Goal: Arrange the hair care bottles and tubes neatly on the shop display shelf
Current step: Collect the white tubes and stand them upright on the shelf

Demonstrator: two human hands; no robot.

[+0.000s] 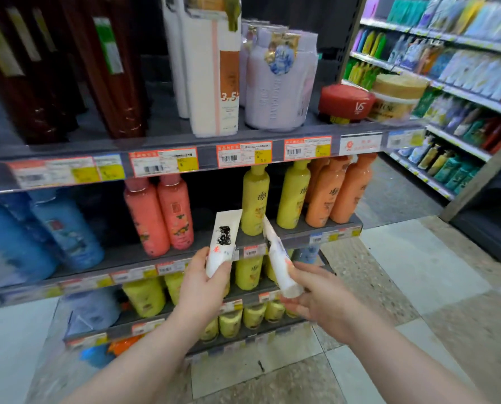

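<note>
Tubes: two white ones, both off shelf (121,256). Left hand (202,282) fingers clamped on upright tube (223,243), black mark facing camera. Right hand (316,295) fingers clamped on second tube (278,258), leaning toward 11 o'clock. Pink bottles (162,214) at 10 o'clock of upright tube, yellow bottles (272,196) at 1 o'clock.

Premises: a retail shop, toiletries aisle. Tiered dark metal shelving (167,132) fills the centre and left of the frame, stocked with rows of identical goods: brown bottles (112,83) upper left, pink bottles (159,214) and yellow bottles (255,199) at mid-frame, blue bottles (65,228) at left. Printed price tags (243,154) with barcodes line each shelf edge. A second stocked rack (459,91) runs along the upper right. Tiled floor (418,266) at lower right.
</note>
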